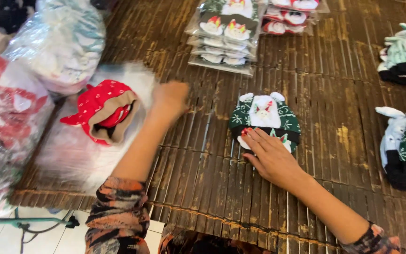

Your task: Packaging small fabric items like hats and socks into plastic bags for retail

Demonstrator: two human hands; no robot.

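On the slatted table (334, 136), the right hand (271, 157) lies open, pinning a green sock pair (265, 117) flat; the left hand (171, 98) (blurred, grip unclear) nears clear bags (71, 150).

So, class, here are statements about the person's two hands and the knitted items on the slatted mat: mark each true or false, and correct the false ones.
1. The right hand lies flat on the green knitted item. True.
2. The left hand grips the red knitted item. False: it is blurred, beside the red item, apart from it.
3. The red item lies on a clear plastic bag. True.
4. The wrapped packs at the far edge of the mat are stacked. True.
5. The green item lies inside a plastic wrapper. False: it lies bare on the mat.
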